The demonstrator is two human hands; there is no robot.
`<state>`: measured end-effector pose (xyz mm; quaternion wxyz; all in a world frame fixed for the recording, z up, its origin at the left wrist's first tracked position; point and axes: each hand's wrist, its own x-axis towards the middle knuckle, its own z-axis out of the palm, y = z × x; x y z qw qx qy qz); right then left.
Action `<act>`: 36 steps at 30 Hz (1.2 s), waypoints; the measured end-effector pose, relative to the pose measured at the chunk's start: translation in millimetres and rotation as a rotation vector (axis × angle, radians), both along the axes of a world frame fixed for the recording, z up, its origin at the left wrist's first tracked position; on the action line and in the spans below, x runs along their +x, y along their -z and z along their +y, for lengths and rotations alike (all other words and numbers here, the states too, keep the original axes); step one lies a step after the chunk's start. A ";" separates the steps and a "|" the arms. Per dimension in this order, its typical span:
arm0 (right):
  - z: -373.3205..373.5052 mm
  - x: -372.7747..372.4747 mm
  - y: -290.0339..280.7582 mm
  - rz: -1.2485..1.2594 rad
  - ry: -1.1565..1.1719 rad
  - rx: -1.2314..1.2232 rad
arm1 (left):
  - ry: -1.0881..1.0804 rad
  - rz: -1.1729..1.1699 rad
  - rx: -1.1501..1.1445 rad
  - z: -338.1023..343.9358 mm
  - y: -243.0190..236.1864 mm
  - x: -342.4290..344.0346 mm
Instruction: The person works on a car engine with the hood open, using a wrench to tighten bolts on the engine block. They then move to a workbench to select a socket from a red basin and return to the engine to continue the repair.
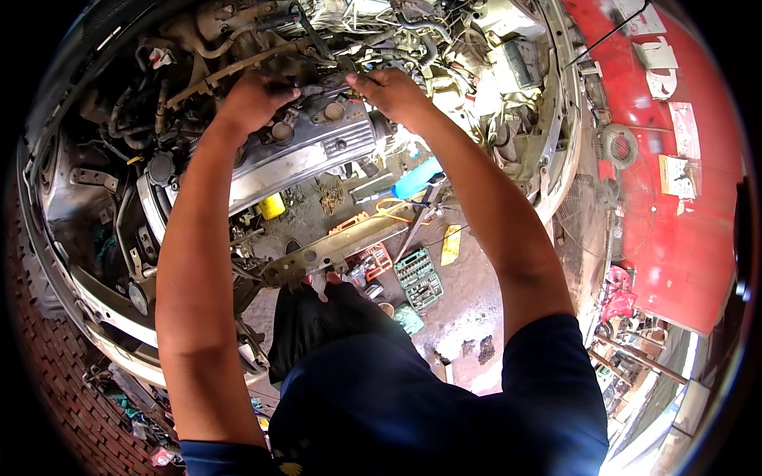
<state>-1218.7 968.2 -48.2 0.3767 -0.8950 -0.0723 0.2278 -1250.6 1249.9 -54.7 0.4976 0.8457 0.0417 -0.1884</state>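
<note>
Both my arms reach forward over an open car engine bay. My left hand [258, 99] is closed at the far left of the engine top, its fingers curled down beside the round openings; what they hold, if anything, is hidden. At the far edge of the same part, my right hand [394, 95] is closed, thumb and forefinger together at a small dark piece too unclear to name. Between and below the hands lies the ribbed silver engine cover [305, 163]. Two round metal openings, one [282, 132] near my left hand and another [332, 112] nearer the right, face up.
Hoses, wires and a rusty bar [238, 73] crowd the bay's far side. The car's front crossbar [341, 242] runs before my legs. On the floor lie a green socket set [418, 279], a red tool case [369, 263] and a blue-handled tool [417, 179]. A fan [617, 147] stands right.
</note>
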 end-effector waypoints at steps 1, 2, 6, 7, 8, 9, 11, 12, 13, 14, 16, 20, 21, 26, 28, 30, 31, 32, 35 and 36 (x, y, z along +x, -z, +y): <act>3.8 -5.0 -1.8 -0.011 0.041 0.077 | 0.000 -0.008 -0.038 0.1 -1.2 -1.9; 6.7 -6.0 -3.8 -0.027 0.079 0.157 | -0.003 -0.013 -0.033 2.8 0.6 -3.9; 5.3 -2.2 2.9 0.146 0.198 0.402 | 0.114 -0.306 0.143 -13.5 -10.8 -29.2; 5.6 -2.9 3.0 0.104 0.189 0.401 | 0.044 -0.631 0.302 -21.0 -10.4 -38.5; 6.1 -3.5 4.1 0.101 0.192 0.401 | -0.031 -0.957 0.460 -28.1 -11.4 -48.9; 9.0 -3.9 7.0 0.042 0.183 0.354 | -0.054 -1.120 0.522 -34.4 -13.1 -62.3; 12.2 -8.0 7.2 -0.061 0.173 0.311 | -0.052 -1.150 0.397 -54.4 6.9 -88.5; 11.9 -13.6 7.6 -0.060 0.175 0.309 | -0.020 -1.055 0.355 -72.4 5.3 -108.7; 13.9 -18.8 7.8 -0.100 0.202 0.299 | 0.034 -0.989 0.389 -87.0 7.6 -121.7; 17.5 -21.0 9.3 -0.137 0.224 0.290 | 0.084 -0.920 0.425 -96.6 12.5 -129.8; 16.8 -20.9 27.8 -0.236 0.214 0.229 | 0.088 -0.868 0.452 -105.1 22.1 -134.9; 23.0 -34.3 42.9 -0.305 0.312 0.390 | 0.157 -0.739 0.532 -106.2 28.5 -137.8; 25.6 -38.0 44.1 -0.354 0.350 0.335 | 0.156 -0.735 0.531 -105.9 28.7 -137.5; 38.8 -46.1 51.6 -0.515 0.444 0.195 | 0.153 -0.733 0.527 -107.1 26.3 -134.1; 42.4 -49.2 54.4 -0.563 0.455 0.226 | 0.158 -0.737 0.518 -107.6 25.1 -132.4; 45.8 -50.1 52.6 -0.607 0.457 0.262 | 0.156 -0.736 0.517 -105.0 23.8 -130.9; 43.8 -49.0 50.0 -0.566 0.439 0.254 | 0.165 -0.723 0.497 -104.1 23.1 -130.0; 42.4 -49.4 48.5 -0.523 0.421 0.244 | 0.175 -0.709 0.476 -103.6 23.4 -130.5; 42.7 -48.6 47.4 -0.566 0.365 0.236 | 0.179 -0.713 0.472 -101.0 26.0 -130.2; 43.3 -50.5 49.4 -0.567 0.362 0.230 | 0.176 -0.713 0.466 -101.6 26.1 -130.6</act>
